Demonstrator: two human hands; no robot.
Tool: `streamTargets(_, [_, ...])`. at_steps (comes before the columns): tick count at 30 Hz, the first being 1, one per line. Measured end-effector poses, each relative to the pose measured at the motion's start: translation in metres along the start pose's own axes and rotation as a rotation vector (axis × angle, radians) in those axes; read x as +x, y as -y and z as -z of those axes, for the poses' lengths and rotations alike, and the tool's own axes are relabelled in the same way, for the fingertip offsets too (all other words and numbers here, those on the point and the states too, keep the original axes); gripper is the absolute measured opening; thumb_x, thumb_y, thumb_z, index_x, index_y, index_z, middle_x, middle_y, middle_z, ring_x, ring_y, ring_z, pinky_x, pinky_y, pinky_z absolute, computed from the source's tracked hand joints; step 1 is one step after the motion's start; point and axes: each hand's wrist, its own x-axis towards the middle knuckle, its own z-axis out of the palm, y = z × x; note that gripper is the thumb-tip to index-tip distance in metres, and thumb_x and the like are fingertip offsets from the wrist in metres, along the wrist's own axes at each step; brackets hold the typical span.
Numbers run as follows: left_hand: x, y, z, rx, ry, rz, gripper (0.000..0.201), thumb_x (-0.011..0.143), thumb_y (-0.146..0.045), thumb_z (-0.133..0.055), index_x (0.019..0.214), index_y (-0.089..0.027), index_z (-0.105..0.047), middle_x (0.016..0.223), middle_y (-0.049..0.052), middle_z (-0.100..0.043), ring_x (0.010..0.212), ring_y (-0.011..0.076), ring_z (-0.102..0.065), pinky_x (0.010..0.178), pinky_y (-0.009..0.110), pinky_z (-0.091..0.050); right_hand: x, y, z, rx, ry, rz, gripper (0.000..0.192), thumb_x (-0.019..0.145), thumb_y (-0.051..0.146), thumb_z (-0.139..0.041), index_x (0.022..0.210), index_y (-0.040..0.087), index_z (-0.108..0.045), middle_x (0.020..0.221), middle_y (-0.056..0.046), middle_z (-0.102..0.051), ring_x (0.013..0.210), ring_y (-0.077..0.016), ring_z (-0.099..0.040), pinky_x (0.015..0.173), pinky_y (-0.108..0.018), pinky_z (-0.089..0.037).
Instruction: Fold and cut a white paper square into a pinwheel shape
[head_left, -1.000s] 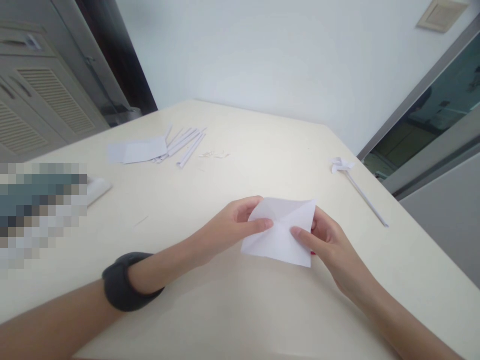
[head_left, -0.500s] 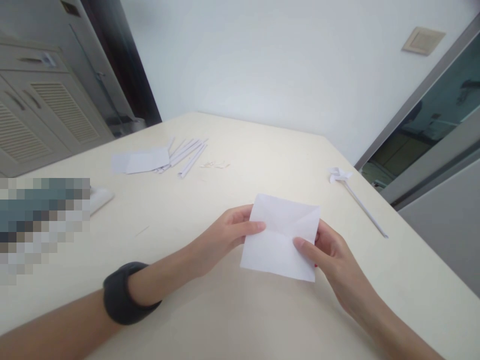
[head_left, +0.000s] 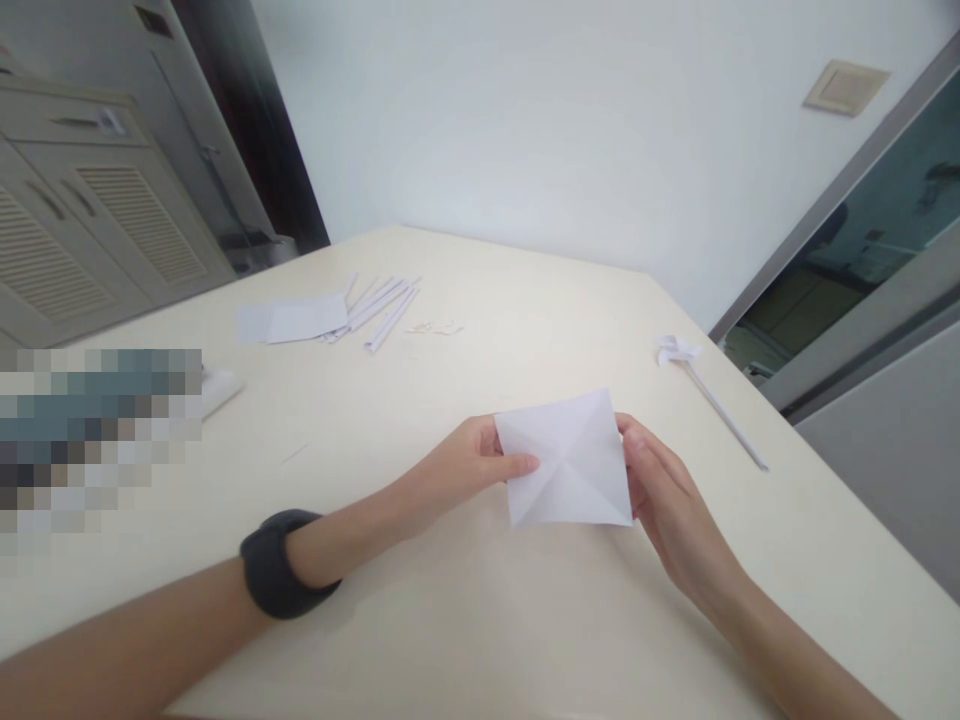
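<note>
The left hand (head_left: pixel 457 470) pinches the 9 o'clock edge of a creased square of paper (head_left: pixel 568 462), thumb on top. The right hand (head_left: pixel 667 500) holds the 3 o'clock edge, its grip mostly hidden behind the sheet. The paper is held just above the table (head_left: pixel 480 620), with bare surface all round. Paper strips (head_left: pixel 379 303) lie at 11 o'clock, a pinwheel (head_left: pixel 705 395) at 2 o'clock near the table's edge.

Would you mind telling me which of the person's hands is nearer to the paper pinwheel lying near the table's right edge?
Right. The right hand grips the creased paper square on its right side, on the paper pinwheel's side. The left hand holds the square's left edge, farther away.
</note>
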Motion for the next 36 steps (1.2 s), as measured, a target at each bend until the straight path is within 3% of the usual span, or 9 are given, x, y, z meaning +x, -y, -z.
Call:
streamTargets(3, [0.001,0.002,-0.001,0.050,-0.011,-0.019,0.035,0.080,-0.022,-0.062,0.114,-0.015,-0.060,0.109,0.009,-0.068,0.104,0.0247,-0.061,0.090,0.035,-0.044,0.001,0.000,0.002,0.036,0.121,0.025,0.035,0.094,0.043,-0.033,0.115,0.021,-0.052,0.065,-0.001,-0.058,0.051,-0.0126,-0.050,0.050,-0.024,-0.040])
streamTargets(7, [0.000,-0.001,-0.004,0.054,0.064,-0.012,0.033,0.083,-0.020,-0.058,0.115,-0.015,-0.060,0.103,0.008,-0.069,0.090,0.0221,-0.067,0.089,0.037,-0.046,0.005,-0.001,0.002,-0.013,0.132,0.017,0.030,0.088,0.034,-0.050,0.115,0.020,-0.048,0.072,-0.002,-0.062,0.051,-0.0116,-0.050,0.054,-0.026,-0.040])
streamTargets(11, [-0.003,-0.007,-0.009,0.032,0.179,-0.050,0.031,0.084,-0.018,-0.057,0.115,-0.016,-0.061,0.107,0.009,-0.068,0.093,0.0225,-0.065,0.088,0.037,-0.048,0.009,-0.005,0.001,-0.049,0.140,-0.002,0.023,0.082,0.031,-0.060,0.100,0.019,-0.051,0.062,0.004,-0.054,0.047,-0.0079,-0.043,0.050,-0.023,-0.034])
streamTargets(16, [-0.006,-0.013,-0.016,0.089,0.297,-0.066,0.033,0.084,-0.021,-0.057,0.117,-0.019,-0.060,0.111,0.009,-0.066,0.097,0.0231,-0.064,0.090,0.038,-0.047,0.007,-0.003,-0.001,-0.099,0.167,-0.021,0.014,0.082,0.028,-0.060,0.087,0.016,-0.056,0.062,0.003,-0.052,0.048,-0.0059,-0.039,0.043,-0.019,-0.023])
streamTargets(21, [-0.003,-0.006,-0.008,0.098,0.216,-0.053,0.029,0.089,-0.028,-0.046,0.110,-0.018,-0.064,0.111,0.010,-0.066,0.089,0.0237,-0.066,0.085,0.038,-0.047,0.005,-0.001,0.001,-0.122,0.118,-0.024,0.014,0.083,0.028,-0.059,0.090,0.016,-0.058,0.057,0.005,-0.045,0.049,-0.0066,-0.036,0.045,-0.021,-0.022])
streamTargets(25, [0.001,-0.001,0.000,0.009,0.155,-0.095,0.049,0.093,-0.044,-0.032,0.103,-0.011,-0.067,0.100,0.014,-0.069,0.090,0.0249,-0.065,0.085,0.038,-0.047,0.005,-0.001,0.002,-0.108,0.074,-0.019,0.014,0.083,0.027,-0.059,0.091,0.016,-0.058,0.056,0.005,-0.045,0.047,-0.0061,-0.035,0.046,-0.022,-0.024])
streamTargets(31, [0.001,0.000,-0.003,0.091,0.036,-0.086,0.027,0.087,-0.031,-0.054,0.100,-0.013,-0.067,0.092,0.008,-0.071,0.085,0.0174,-0.065,0.078,0.027,-0.050,0.005,0.000,-0.001,-0.085,0.026,-0.007,0.014,0.080,0.023,-0.063,0.091,0.016,-0.059,0.061,0.004,-0.048,0.047,-0.0048,-0.035,0.042,-0.019,-0.024])
streamTargets(36, [-0.001,0.002,-0.005,0.091,0.015,-0.105,0.026,0.088,-0.031,-0.051,0.099,-0.014,-0.067,0.086,0.005,-0.071,0.078,0.0131,-0.064,0.074,0.023,-0.050,0.003,-0.002,-0.001,-0.140,0.085,-0.054,0.017,0.082,0.030,-0.061,0.095,0.019,-0.058,0.064,0.004,-0.049,0.053,-0.0069,-0.040,0.044,-0.017,-0.030])
